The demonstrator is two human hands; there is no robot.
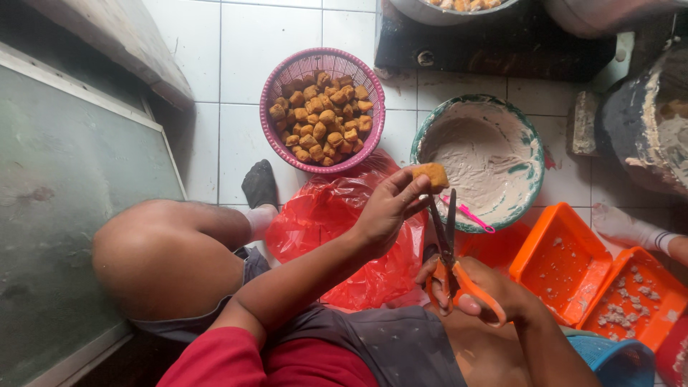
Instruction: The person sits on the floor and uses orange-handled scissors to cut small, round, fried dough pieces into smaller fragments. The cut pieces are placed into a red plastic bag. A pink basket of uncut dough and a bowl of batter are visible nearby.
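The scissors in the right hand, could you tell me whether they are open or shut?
Nearly shut: the scissors have both blades lying close together, points up toward the fried tofu piece held in the left hand.

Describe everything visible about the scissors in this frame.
The scissors have orange plastic handles and plain metal blades. They stand nearly upright in the picture, tips pointing away from the person toward the golden fried piece held in the left hand. The blades are slightly parted. The right hand has fingers through the handles. They hang above the red plastic bag.
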